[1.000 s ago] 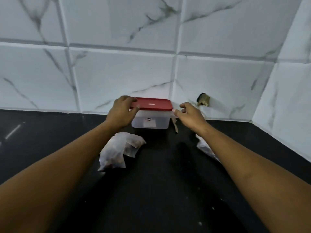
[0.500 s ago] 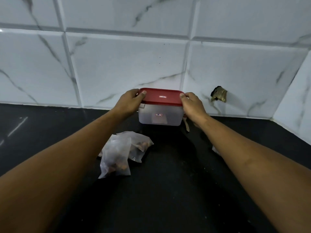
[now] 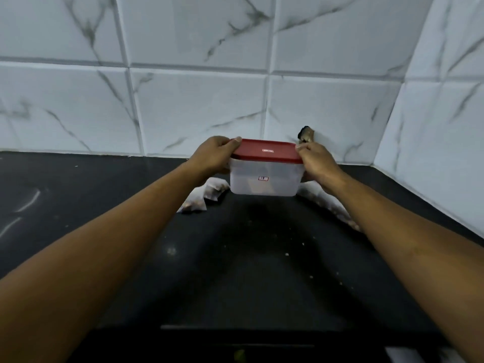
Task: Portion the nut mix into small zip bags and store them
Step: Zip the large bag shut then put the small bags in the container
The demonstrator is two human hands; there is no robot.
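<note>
A translucent plastic container (image 3: pixel 264 183) with a red lid (image 3: pixel 267 154) is held above the black counter (image 3: pixel 248 271). My left hand (image 3: pixel 216 155) grips its left end, thumb on the lid's edge. My right hand (image 3: pixel 315 159) grips the right end the same way. Small zip bags with nuts (image 3: pixel 203 196) lie on the counter behind my left wrist. Another clear bag with nuts (image 3: pixel 327 205) lies under my right forearm, partly hidden.
White marble-look tiles (image 3: pixel 196 106) form the wall behind and turn a corner on the right. A small brown fitting (image 3: pixel 306 134) sticks out of the wall just behind the container. Crumbs dot the counter near its front edge.
My right hand reached the container and took hold of it. Both hands have lifted it off the counter and brought it nearer to me.
</note>
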